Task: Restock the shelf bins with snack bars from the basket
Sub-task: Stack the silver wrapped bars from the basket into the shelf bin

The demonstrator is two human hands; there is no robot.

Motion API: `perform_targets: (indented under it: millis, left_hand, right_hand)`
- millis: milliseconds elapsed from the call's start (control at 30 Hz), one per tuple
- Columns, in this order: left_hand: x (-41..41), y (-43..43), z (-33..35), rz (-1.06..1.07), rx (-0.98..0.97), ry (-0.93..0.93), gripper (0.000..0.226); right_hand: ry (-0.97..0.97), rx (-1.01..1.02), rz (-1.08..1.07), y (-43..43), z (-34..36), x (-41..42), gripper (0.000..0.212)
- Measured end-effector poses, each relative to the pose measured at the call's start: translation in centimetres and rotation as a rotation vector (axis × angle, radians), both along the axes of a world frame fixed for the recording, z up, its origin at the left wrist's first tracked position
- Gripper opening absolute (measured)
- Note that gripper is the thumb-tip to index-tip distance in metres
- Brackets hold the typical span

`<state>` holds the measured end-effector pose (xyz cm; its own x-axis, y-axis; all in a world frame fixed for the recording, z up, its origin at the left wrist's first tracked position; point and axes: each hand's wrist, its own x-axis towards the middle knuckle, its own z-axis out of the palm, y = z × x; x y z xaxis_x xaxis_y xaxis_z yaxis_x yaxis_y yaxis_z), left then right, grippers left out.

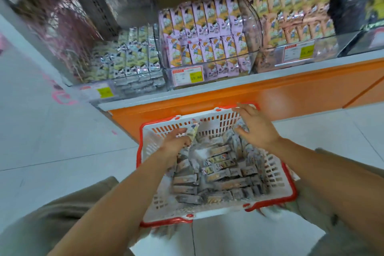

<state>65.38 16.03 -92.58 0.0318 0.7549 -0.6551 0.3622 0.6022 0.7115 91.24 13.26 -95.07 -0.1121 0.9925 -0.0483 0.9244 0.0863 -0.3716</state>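
Scene: A person's two bare arms are seen reaching from the bottom of the frame into a basket (153, 151) set on a pale tiled floor (62, 141) before a shop shelf.

Basket: White lattice walls and a red rim are shown at lower centre, just in front of the orange plinth (228, 97).

Bars: A loose heap of wrapped bars (218, 170) is held in the basket bottom; the print is blurred by motion.

Left hand: The left hand (176, 141) is pictured at the basket's upper left, fingers curled round one bar (194, 130), which is raised upright above the heap.

Right hand: The right hand (257, 129) is spread wide over the basket's upper right corner, fingertips near the far rim. Nothing is gripped; whether the bars below are touched cannot be told.

Left bin: A clear left bin (128, 89) at centre left is filled with pale green packs.

Middle bin: The middle bin (228, 77) at upper centre is stocked with two rows of pink packs.

Right bin: Peach packs are stacked in the right bin (324, 48) at upper right.

Tags: White tags (188, 76) with yellow price patches are fixed to the bin fronts.
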Motion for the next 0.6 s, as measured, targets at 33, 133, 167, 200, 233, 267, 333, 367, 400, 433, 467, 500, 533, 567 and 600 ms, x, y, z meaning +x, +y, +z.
perform_targets:
  millis: [33, 133, 167, 200, 233, 267, 333, 367, 400, 433, 467, 500, 533, 567, 600]
  left_hand:
    - [-0.2, -0.3, 1.4, 0.056, 0.03, -0.039, 0.046]
    - [-0.9, -1.1, 5.2, 0.182, 0.113, -0.177, 0.029]
    - [-1.0, -1.3, 6.3, 0.21, 0.141, -0.216, 0.025]
    - [-1.3, -1.6, 7.4, 0.229, 0.174, -0.244, 0.023]
    - [-1.6, -1.8, 8.4, 0.24, 0.21, -0.259, 0.02]
    - [-1.9, -1.8, 9.4, 0.239, 0.248, -0.266, 0.021]
    - [-2.5, -1.5, 11.3, 0.228, 0.33, -0.268, 0.026]
    - [-2.8, -1.0, 12.3, 0.243, 0.372, -0.263, 0.025]
    - [-3.2, -0.3, 13.2, 0.272, 0.411, -0.258, 0.024]
    - [-3.7, 0.4, 14.1, 0.298, 0.451, -0.248, 0.023]
    - [-4.1, 1.3, 14.8, 0.319, 0.491, -0.235, 0.023]
    - [-4.6, 2.2, 15.5, 0.325, 0.53, -0.21, 0.022]
    - [-5.2, 3.2, 15.9, 0.323, 0.562, -0.175, 0.024]
    - [-5.9, 4.1, 16.2, 0.321, 0.583, -0.138, 0.026]
    - [-6.6, 5.2, 16.4, 0.324, 0.592, -0.104, 0.028]
  right_hand:
    - [0.011, 0.05, 0.032, 0.3, 1.6, -1.1, 0.051]
    - [0.051, 0.221, 0.131, 1.2, 6.5, -4.4, 0.031]
    - [0.069, 0.279, 0.152, 1.6, 8.0, -5.3, 0.027]
    - [0.092, 0.333, 0.161, 2.0, 9.4, -6.0, 0.024]
    - [0.116, 0.381, 0.165, 2.3, 10.7, -6.6, 0.021]
    - [0.143, 0.425, 0.175, 2.7, 11.8, -7.2, 0.019]
    - [0.186, 0.486, 0.207, 3.8, 13.5, -8.2, 0.019]
    - [0.195, 0.5, 0.215, 4.5, 14.1, -8.6, 0.02]
    - [0.194, 0.508, 0.216, 5.3, 14.6, -9.1, 0.02]
    - [0.191, 0.517, 0.207, 6.0, 15.1, -9.5, 0.019]
    - [0.183, 0.527, 0.191, 6.8, 15.6, -10.0, 0.019]
    - [0.17, 0.531, 0.17, 7.6, 15.8, -10.4, 0.02]
    - [0.149, 0.52, 0.152, 8.5, 15.9, -10.9, 0.023]
    - [0.123, 0.489, 0.13, 9.5, 15.9, -11.4, 0.029]
    - [0.09, 0.449, 0.105, 10.4, 15.9, -11.8, 0.035]
